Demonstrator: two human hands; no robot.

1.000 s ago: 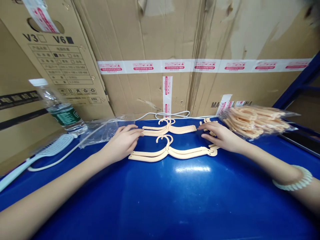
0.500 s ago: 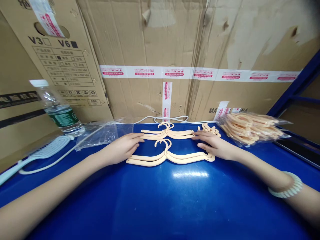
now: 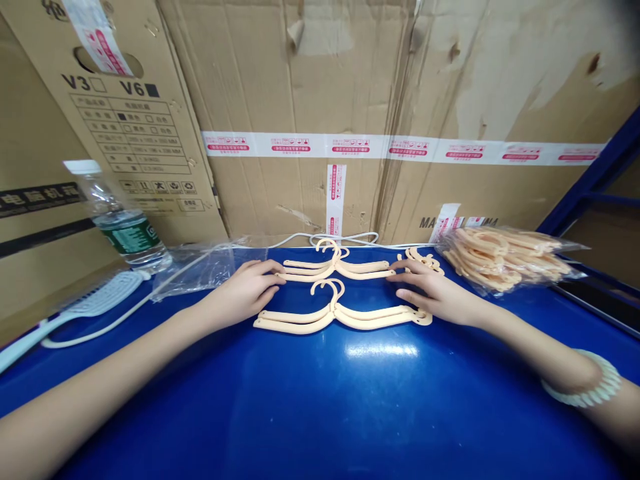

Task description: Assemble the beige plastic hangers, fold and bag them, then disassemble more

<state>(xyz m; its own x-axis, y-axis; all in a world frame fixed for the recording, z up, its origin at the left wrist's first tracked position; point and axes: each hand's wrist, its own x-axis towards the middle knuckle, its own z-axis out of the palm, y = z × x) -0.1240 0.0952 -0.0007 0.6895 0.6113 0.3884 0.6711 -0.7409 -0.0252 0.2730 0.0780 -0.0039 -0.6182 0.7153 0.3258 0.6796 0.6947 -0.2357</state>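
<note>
From my remote seat I see the left hand [image 3: 245, 290] loosely open, its fingertips at the left end of the far peach plastic hangers [image 3: 367, 274]. I can't tell how firmly it presses. The right hand [image 3: 443, 290] is open too, thumb apart, fingertips at those hangers' right end. One second ago its fingertips stood slightly clear of that end; half a second ago they had already reached it, and little has shifted since. The view has tilted up a bit, so everything sits lower in my picture than a second ago.

The far hangers lie flat on the blue tabletop [image 3: 320, 413], hooks toward the cardboard [image 3: 280, 200]. The near peach hangers [image 3: 370, 325] lie parallel in front, unmoved. Beyond the right hand are small peach hooked pieces [image 3: 423, 260] and, farther right, a clear bag of hangers [image 3: 505, 257].
</note>
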